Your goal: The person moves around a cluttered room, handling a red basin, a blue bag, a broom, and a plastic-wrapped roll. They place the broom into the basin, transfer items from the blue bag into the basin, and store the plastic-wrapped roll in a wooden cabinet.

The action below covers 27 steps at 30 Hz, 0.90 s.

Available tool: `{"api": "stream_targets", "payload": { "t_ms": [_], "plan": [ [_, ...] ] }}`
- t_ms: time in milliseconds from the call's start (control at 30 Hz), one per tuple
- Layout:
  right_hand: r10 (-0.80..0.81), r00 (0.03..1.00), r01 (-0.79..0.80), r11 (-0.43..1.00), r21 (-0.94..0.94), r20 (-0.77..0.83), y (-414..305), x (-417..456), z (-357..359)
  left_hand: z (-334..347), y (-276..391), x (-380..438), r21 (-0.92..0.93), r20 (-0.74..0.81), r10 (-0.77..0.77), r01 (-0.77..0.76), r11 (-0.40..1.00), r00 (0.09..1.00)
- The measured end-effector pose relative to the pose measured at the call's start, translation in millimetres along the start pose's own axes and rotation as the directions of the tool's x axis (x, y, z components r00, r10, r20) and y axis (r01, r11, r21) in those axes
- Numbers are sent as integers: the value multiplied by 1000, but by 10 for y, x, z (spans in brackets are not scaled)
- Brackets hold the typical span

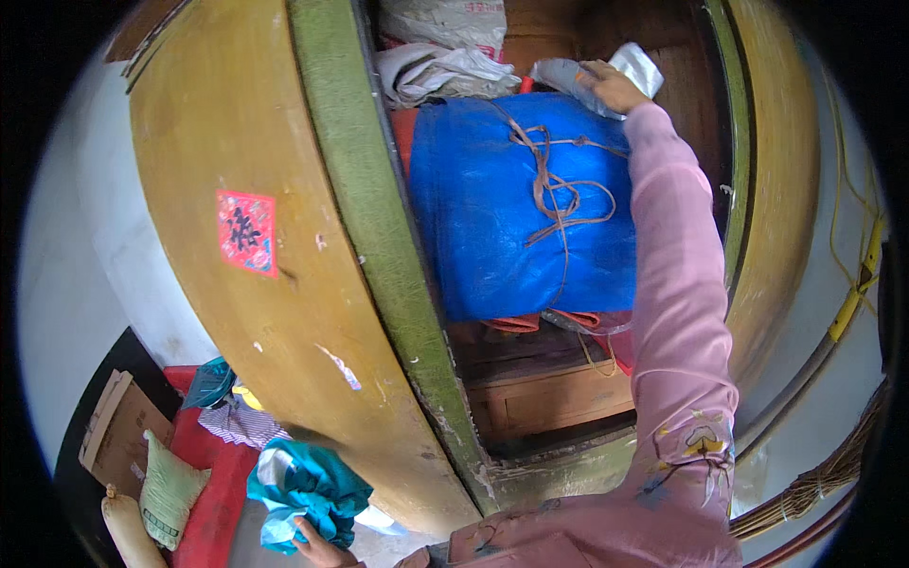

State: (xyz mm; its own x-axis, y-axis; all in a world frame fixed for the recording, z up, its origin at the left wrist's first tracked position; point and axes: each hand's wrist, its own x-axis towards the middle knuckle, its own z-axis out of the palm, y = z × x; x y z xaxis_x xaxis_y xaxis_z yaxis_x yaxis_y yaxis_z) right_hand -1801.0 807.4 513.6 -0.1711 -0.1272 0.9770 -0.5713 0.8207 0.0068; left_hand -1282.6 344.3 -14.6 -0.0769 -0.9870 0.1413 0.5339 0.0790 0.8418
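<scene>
At the lower left, my left hand (pixel 323 547) grips a bunched teal cloth (pixel 330 476) with pale blue parts. My right arm, in a pink sleeve, reaches into an open wooden wardrobe (pixel 328 142). There my right hand (pixel 614 86) rests on a clear plastic bag (pixel 564 74), its fingers partly hidden; whether they grip it is unclear. Just below that hand lies a large blue plastic-wrapped bundle (pixel 469 213), tied with brown cord (pixel 547 184). White woven sacks (pixel 444 71) lie to its left at the back.
A wooden drawer front (pixel 561 397) sits under the bundle. The yellow wardrobe door (pixel 234 142) bears a red paper (pixel 246 233) with writing. At left, a red seat (pixel 213 490) holds a green pillow (pixel 170 490) and striped cloth (pixel 238 424). A twig broom (pixel 802 497) leans at right.
</scene>
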Motion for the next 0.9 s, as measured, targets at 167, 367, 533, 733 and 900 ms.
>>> {"api": "stream_targets", "payload": {
  "t_ms": [167,367,533,733,900],
  "plan": [
    [282,831,-507,740,-442,-480,-167,-269,-382,256,15,10,-18,-41,-2,1,1000,999],
    [350,910,-414,803,430,222,190,-135,-509,218,23,35,-40,0,20,-20,999,1000],
    [257,889,-229,966,-119,380,159,-33,171,437,38,-59,22,-46,57,-56,998,997],
    [53,962,-46,998,-31,267,853,220,138,429,21,-68,7,-57,32,-32,999,998],
    [131,937,-200,962,189,323,348,-226,-115,619,101,-98,26,32,100,-101,995,994]
  ]
}}
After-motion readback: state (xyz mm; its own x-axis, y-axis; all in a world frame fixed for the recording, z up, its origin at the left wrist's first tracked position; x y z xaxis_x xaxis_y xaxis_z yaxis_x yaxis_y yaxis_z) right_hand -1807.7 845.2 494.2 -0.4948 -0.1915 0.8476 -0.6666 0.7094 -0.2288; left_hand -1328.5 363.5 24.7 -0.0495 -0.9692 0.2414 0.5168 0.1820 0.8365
